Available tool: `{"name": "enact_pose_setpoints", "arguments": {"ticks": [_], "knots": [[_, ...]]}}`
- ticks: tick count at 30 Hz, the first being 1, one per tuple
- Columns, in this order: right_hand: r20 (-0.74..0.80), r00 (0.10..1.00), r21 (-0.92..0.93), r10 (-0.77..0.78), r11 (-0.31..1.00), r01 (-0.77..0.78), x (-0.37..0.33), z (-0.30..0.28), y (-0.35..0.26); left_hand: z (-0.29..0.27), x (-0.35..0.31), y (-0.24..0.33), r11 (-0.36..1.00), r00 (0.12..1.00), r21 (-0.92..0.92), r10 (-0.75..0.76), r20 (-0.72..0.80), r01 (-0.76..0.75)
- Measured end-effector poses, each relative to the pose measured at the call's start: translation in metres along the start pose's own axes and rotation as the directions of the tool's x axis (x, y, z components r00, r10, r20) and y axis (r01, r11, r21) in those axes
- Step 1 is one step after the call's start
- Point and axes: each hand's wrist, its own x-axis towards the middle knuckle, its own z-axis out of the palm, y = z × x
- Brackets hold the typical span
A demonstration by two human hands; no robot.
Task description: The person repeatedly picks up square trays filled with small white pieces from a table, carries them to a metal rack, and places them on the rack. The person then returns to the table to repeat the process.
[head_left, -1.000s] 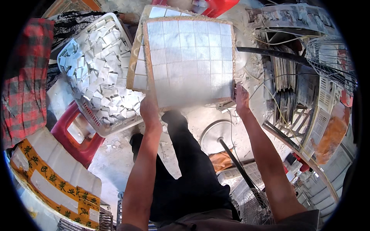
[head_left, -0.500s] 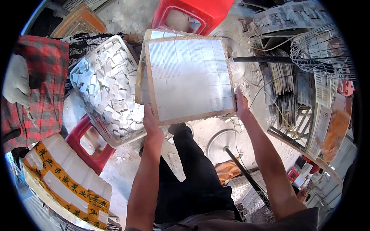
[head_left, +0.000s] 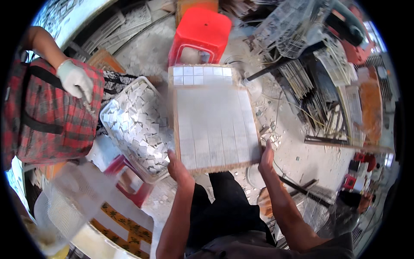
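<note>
A wooden-edged board point(head_left: 215, 129) faced with a grid of pale, finely ribbed tiles is held level before me. My left hand point(head_left: 179, 170) grips its near left corner, with the thumb along the edge. The near right corner is in my right hand point(head_left: 266, 159), fingers closed around the side and partly hidden beneath. Just past the board's far edge shows another board point(head_left: 198, 76) with smooth, shiny square tiles; how the two boards touch is hidden.
Left of the boards, a white plastic basket point(head_left: 113, 125) holds loose white tiles beside a dark red stool point(head_left: 140, 196). A bright red stool point(head_left: 205, 32) stands beyond. At far left is a co-worker's gloved hand point(head_left: 75, 80). Wire racks point(head_left: 297, 32) and stacked boards point(head_left: 297, 82) crowd the right.
The ribbed board has come nearer to me, uncovering more of the tiled board behind it. My view has shifted, and more of the co-worker's arm shows. Both hands keep their grip.
</note>
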Motion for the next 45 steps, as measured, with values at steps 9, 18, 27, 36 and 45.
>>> {"name": "enact_pose_setpoints", "arguments": {"ticks": [9, 18, 27, 36, 45], "knots": [[-0.364, 0.924, 0.205, 0.114, 0.978, -0.04, -0.218, -0.101, 0.069, -0.134, -0.09, -0.015, 0.993, 0.961, 0.084, 0.06, 0.27, -0.086], [-0.534, 0.829, 0.093, 0.166, 0.986, -0.138, -0.333, -0.159, 0.168, -0.216, -0.062, -0.084, 0.949, 0.835, 0.261, 0.005, 0.551, -0.178], [-0.561, 0.673, 0.435, 0.482, 0.863, -0.256, -0.416, -0.179, 0.259, -0.263, -0.136, -0.106, 0.788, 0.657, 0.362, 0.071, 0.751, -0.499], [-0.726, 0.306, 0.61, 0.616, 0.782, -0.126, -0.533, -0.203, 0.319, -0.252, -0.133, -0.185, 0.586, 0.103, 0.338, -0.398, 0.912, -0.736], [-0.794, -0.339, 0.531, 0.505, 0.847, 0.017, -0.634, -0.108, 0.317, -0.281, -0.212, -0.203, 0.45, -0.307, 0.123, -0.761, 0.571, -0.885]]}}
